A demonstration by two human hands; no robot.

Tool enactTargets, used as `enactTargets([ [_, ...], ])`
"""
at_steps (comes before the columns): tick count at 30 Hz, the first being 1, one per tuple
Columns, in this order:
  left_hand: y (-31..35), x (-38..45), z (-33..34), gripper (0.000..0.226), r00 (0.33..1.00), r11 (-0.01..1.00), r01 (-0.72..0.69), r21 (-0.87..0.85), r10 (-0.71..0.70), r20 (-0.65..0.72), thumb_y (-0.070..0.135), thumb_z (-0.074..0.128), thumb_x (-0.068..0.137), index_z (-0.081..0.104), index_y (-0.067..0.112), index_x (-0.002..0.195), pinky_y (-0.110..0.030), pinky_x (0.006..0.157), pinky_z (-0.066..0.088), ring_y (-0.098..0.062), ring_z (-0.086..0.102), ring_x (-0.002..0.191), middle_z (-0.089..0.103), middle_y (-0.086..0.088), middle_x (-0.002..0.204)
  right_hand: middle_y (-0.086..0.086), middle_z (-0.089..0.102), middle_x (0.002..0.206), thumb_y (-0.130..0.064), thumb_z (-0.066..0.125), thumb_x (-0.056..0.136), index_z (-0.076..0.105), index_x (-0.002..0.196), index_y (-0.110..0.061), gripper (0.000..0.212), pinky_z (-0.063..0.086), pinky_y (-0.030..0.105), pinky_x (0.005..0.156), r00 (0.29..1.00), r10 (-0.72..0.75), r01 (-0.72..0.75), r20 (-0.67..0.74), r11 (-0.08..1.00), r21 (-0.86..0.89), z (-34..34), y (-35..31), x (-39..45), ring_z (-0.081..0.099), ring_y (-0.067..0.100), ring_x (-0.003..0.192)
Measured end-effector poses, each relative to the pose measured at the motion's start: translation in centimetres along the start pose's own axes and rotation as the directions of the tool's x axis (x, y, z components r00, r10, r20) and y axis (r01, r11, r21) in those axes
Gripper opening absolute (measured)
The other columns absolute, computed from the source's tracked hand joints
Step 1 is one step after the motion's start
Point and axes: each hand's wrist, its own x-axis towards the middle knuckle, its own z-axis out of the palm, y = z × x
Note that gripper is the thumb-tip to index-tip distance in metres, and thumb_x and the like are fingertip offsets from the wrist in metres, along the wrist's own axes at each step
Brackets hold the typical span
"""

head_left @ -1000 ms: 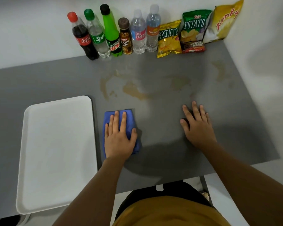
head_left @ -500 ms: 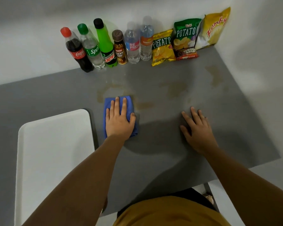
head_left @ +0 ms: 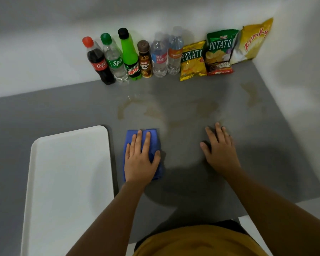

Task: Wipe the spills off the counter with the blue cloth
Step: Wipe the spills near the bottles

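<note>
A folded blue cloth (head_left: 153, 137) lies flat on the grey counter (head_left: 63, 108), and my left hand (head_left: 139, 159) presses down on it with the fingers spread. Brownish spills (head_left: 153, 112) stain the counter just beyond the cloth, with another patch (head_left: 205, 108) to the right and one (head_left: 251, 95) near the right wall. My right hand (head_left: 220, 148) rests flat on the counter to the right of the cloth, holding nothing.
A white tray (head_left: 68, 182) sits left of the cloth. Along the back wall stand several bottles (head_left: 129, 56) and snack bags (head_left: 220, 50). A white wall bounds the counter on the right; the near edge is by my body.
My left hand pushed the cloth forward onto the nearest spill, then drew it back toward me. The stain there looks fainter. The right hand stayed planted.
</note>
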Motion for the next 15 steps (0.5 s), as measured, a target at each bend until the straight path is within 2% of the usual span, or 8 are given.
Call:
enactTargets([
  [6,-2.7,4.0,-0.9,0.074,0.989,0.992,0.126,-0.002,-0.126,-0.075,0.056,0.037,0.097,0.019,0.025,0.162,-0.049,0.125,0.018,-0.032,0.017,0.155,0.016,-0.007,0.170,0.010,0.013,0.170,-0.050,0.043,0.103,0.031,0.159,-0.025,0.062,0.013,0.052,0.123,1.000,0.001,-0.001,0.005,1.000,-0.002,0.7,0.3,0.0,0.010,0.034,0.156],
  [8,-3.5,6.3,-1.3,0.073,0.987,0.990,0.141,-0.015,-0.142,-0.078,0.055,0.039,0.098,0.019,0.025,0.162,-0.050,0.125,0.015,-0.032,0.015,0.156,0.016,-0.008,0.170,0.008,0.011,0.170,-0.051,0.041,0.103,0.030,0.159,-0.026,0.062,0.013,0.051,0.124,1.000,-0.011,0.011,-0.002,1.000,-0.004,0.7,0.4,0.0,0.008,0.033,0.156],
  [12,-4.2,11.2,-2.0,0.072,0.983,0.982,0.185,0.024,-0.184,-0.023,0.056,0.032,0.102,0.006,0.027,0.163,-0.048,0.127,0.004,-0.030,0.003,0.157,0.005,-0.008,0.171,0.006,0.009,0.171,-0.054,0.038,0.103,0.028,0.159,-0.029,0.062,0.012,0.050,0.125,1.000,-0.006,0.006,-0.001,1.000,0.000,0.6,0.5,0.0,0.006,0.031,0.157],
  [15,-3.1,13.5,-2.1,0.072,0.987,0.986,0.157,0.063,-0.159,0.021,0.056,0.027,0.103,-0.001,0.026,0.163,-0.047,0.127,0.000,-0.030,-0.003,0.157,-0.002,-0.007,0.171,0.006,0.010,0.171,-0.056,0.036,0.102,0.028,0.159,-0.030,0.063,0.013,0.049,0.124,1.000,-0.005,0.005,-0.006,1.000,-0.002,0.6,0.5,0.0,0.007,0.031,0.156],
])
